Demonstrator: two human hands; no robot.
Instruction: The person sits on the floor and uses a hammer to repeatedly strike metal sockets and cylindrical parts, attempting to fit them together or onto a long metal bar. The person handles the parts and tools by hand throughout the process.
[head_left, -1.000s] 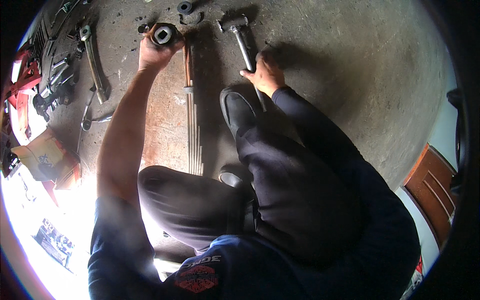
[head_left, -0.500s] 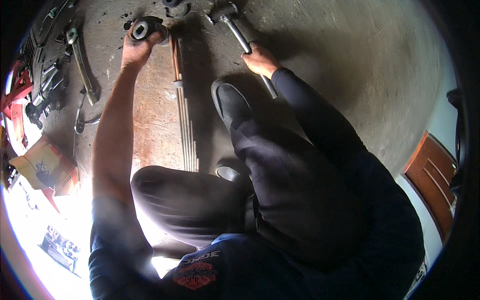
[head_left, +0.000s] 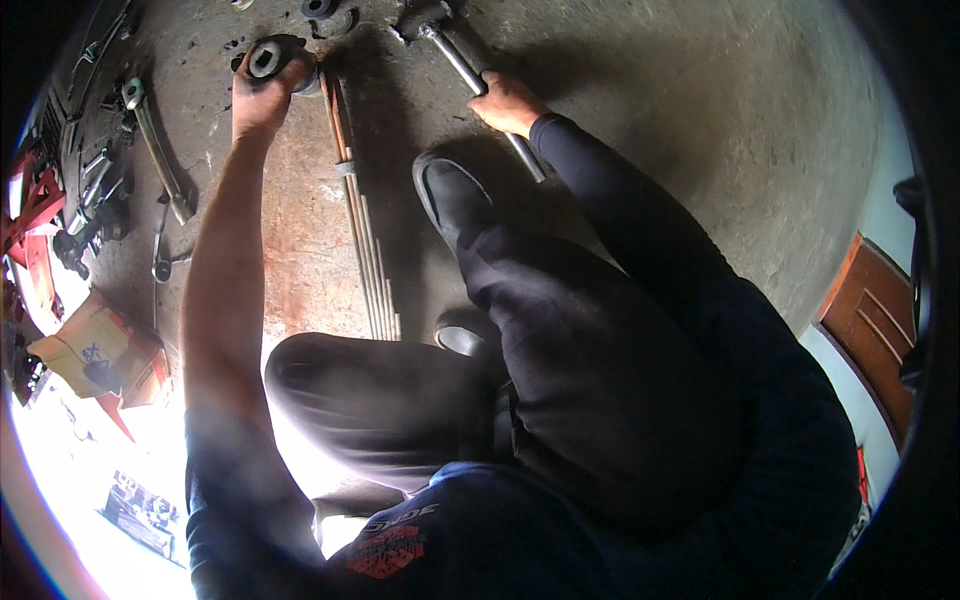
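At the upper left, my left hand (head_left: 262, 105) is closed around a dark round bushing (head_left: 266, 60) with an oblong hole in its end face. The bushing is at the far end of a stack of long, thin metal strips that looks like a leaf spring (head_left: 366, 240), with a clamp (head_left: 345, 169) around it. To the right, my right hand (head_left: 507, 104) grips the metal handle of a hammer (head_left: 458, 62). The hammer's head points away from me, beside the far end of the strips. My fingers partly cover the bushing.
A long ratchet wrench (head_left: 155, 140) and other tools lie on the concrete floor at left, near a torn cardboard box (head_left: 105, 350) and a red metal stand (head_left: 38, 225). Dark rings (head_left: 318, 8) lie at the far edge. My shoe (head_left: 452, 195) is right of the strips.
The whole view has shifted slightly. Both hands keep their hold, the left on the bushing and the right on the hammer, with no clear movement against the floor.
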